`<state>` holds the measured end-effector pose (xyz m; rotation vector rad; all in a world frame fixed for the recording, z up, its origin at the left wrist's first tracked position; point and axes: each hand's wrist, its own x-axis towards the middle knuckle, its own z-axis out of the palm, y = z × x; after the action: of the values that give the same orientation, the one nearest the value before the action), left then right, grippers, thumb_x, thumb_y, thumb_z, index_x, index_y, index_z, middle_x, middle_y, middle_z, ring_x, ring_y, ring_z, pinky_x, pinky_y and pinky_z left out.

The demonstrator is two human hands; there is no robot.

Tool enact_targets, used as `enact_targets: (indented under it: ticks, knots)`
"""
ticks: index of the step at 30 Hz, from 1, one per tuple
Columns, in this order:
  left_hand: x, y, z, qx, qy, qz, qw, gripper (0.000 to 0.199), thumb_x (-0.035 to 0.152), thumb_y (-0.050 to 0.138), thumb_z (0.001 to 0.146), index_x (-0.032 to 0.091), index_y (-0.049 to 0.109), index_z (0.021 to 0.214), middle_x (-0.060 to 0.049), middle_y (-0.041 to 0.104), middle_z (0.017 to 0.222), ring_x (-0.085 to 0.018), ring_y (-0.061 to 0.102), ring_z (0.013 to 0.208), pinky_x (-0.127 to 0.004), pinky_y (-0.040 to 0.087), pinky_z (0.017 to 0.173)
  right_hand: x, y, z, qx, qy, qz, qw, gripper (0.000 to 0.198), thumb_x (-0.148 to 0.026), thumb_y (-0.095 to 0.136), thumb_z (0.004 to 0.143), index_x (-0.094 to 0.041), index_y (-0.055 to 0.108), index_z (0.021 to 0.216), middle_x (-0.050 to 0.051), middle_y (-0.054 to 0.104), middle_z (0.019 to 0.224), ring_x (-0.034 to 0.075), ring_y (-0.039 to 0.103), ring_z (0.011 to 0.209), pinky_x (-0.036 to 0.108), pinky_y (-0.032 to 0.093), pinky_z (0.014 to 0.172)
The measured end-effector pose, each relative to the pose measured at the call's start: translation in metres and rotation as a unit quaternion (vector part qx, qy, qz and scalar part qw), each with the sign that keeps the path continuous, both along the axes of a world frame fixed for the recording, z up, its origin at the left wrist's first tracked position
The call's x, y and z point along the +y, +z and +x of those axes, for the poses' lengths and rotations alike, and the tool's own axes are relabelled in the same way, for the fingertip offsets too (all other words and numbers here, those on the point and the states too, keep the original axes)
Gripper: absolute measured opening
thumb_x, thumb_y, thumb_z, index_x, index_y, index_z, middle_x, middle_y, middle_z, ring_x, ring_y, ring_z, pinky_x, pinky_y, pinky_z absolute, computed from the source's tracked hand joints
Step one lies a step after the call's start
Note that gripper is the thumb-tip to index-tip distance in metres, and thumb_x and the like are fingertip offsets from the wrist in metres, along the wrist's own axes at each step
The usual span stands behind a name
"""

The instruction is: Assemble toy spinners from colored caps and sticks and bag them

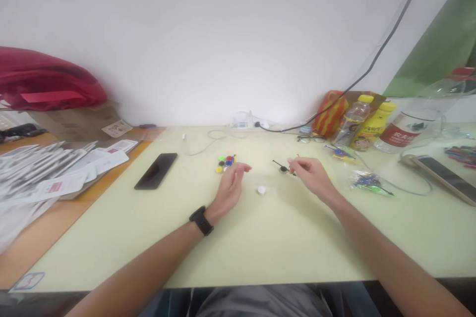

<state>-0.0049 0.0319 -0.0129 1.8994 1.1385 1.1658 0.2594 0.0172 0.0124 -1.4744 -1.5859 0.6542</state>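
Flanking the white piece (261, 190) are the left hand (229, 185) and right hand (311, 176), each grip too unclear to tell.

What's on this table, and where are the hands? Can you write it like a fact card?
Left hand: loosely curled, beside small coloured discs
Left wrist: black watch
Right hand: fingers curled, by a thin black piece; whether it's gripped is unclear
Between hands: small white piece
Far left of hands: black smartphone
Back right: eyeglasses, yellow bottle, big red-labelled bottle
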Motion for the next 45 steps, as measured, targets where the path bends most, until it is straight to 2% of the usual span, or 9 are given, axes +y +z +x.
enact_targets:
  ticks: [8, 13, 17, 23, 29, 35, 40, 42, 45]
  knots:
    - [-0.006, 0.009, -0.012, 0.11, -0.055, 0.032, 0.992, 0.038, 0.048, 0.03, 0.105, 0.027, 0.057, 0.121, -0.007, 0.06, 0.121, -0.027, 0.05, 0.11, -0.042, 0.042, 0.1, 0.0, -0.003, -0.001, -0.048, 0.061, 0.027, 0.997, 0.043, -0.053, 0.054, 0.094, -0.021, 0.063, 0.066, -0.001, 0.047, 0.054, 0.015, 0.041, 0.052, 0.032, 0.038, 0.057]
    - [-0.005, 0.009, -0.008, 0.094, -0.04, 0.024, 0.994, 0.027, 0.034, 0.039, 0.101, 0.025, 0.053, 0.122, -0.008, 0.058, 0.124, -0.026, 0.05, 0.116, -0.043, 0.041, 0.104, 0.001, -0.004, -0.001, 0.0, 0.05, 0.07, 0.996, 0.016, -0.033, 0.056, 0.089, -0.022, 0.066, 0.095, 0.006, 0.071, 0.09, 0.022, 0.065, 0.081, 0.033, 0.049, 0.073]
    - [0.001, 0.006, -0.006, 0.03, -0.007, 0.051, 0.998, 0.033, 0.011, 0.045, 0.086, 0.024, 0.057, 0.113, -0.007, 0.062, 0.119, -0.024, 0.056, 0.115, -0.04, 0.045, 0.099, -0.001, -0.005, 0.001, 0.065, 0.035, 0.131, 0.989, 0.023, -0.016, 0.05, 0.077, -0.021, 0.064, 0.094, 0.005, 0.072, 0.088, 0.022, 0.069, 0.086, 0.035, 0.053, 0.081]
    - [0.004, 0.006, -0.011, -0.02, 0.015, 0.094, 0.995, 0.038, 0.002, 0.047, 0.07, 0.024, 0.062, 0.098, 0.0, 0.065, 0.085, -0.019, 0.064, 0.084, -0.039, 0.05, 0.092, -0.004, -0.003, 0.009, 0.168, -0.02, 0.173, 0.97, 0.024, -0.013, 0.043, 0.062, -0.023, 0.059, 0.075, -0.004, 0.056, 0.053, 0.014, 0.049, 0.049, 0.03, 0.044, 0.057]
    - [0.003, 0.008, -0.012, -0.041, 0.015, 0.102, 0.994, 0.033, 0.003, 0.048, 0.062, 0.024, 0.061, 0.084, 0.004, 0.059, 0.066, -0.02, 0.063, 0.078, -0.042, 0.048, 0.095, -0.002, -0.002, 0.019, 0.199, -0.039, 0.217, 0.955, 0.02, -0.017, 0.04, 0.049, -0.023, 0.056, 0.06, -0.002, 0.046, 0.05, 0.013, 0.039, 0.045, 0.028, 0.028, 0.047]
    - [0.002, 0.011, -0.013, -0.021, -0.037, 0.038, 0.998, 0.02, 0.006, 0.047, 0.054, 0.022, 0.051, 0.065, 0.004, 0.048, 0.056, -0.016, 0.049, 0.059, -0.031, 0.041, 0.064, 0.015, -0.007, 0.044, -0.015, -0.103, 0.241, 0.965, 0.022, -0.013, 0.043, 0.069, -0.021, 0.063, 0.075, 0.0, 0.054, 0.061, 0.017, 0.052, 0.058, 0.03, 0.04, 0.059]
    - [-0.005, 0.013, -0.006, -0.007, -0.029, 0.047, 0.998, 0.021, 0.01, 0.049, 0.082, 0.022, 0.062, 0.094, -0.001, 0.063, 0.084, -0.021, 0.059, 0.088, -0.037, 0.046, 0.086, 0.034, -0.023, 0.078, -0.235, -0.193, 0.153, 0.94, 0.021, -0.022, 0.049, 0.084, -0.021, 0.066, 0.098, 0.008, 0.069, 0.091, 0.025, 0.064, 0.085, 0.035, 0.046, 0.075]
    - [-0.008, 0.013, -0.004, 0.009, -0.039, 0.031, 0.999, 0.026, 0.022, 0.038, 0.1, 0.024, 0.06, 0.115, -0.006, 0.065, 0.108, -0.023, 0.058, 0.108, -0.04, 0.042, 0.101, 0.035, -0.032, 0.085, -0.304, -0.204, 0.088, 0.926, 0.023, -0.034, 0.05, 0.091, -0.021, 0.066, 0.101, 0.011, 0.069, 0.103, 0.029, 0.063, 0.099, 0.038, 0.046, 0.081]
    - [-0.009, 0.01, -0.004, 0.05, -0.063, 0.014, 0.997, 0.037, 0.041, 0.03, 0.108, 0.027, 0.051, 0.134, -0.008, 0.06, 0.129, -0.024, 0.048, 0.127, -0.043, 0.033, 0.113, 0.032, -0.041, 0.085, -0.354, -0.205, 0.003, 0.912, 0.034, -0.047, 0.048, 0.096, -0.021, 0.066, 0.108, 0.013, 0.068, 0.114, 0.032, 0.062, 0.108, 0.04, 0.047, 0.083]
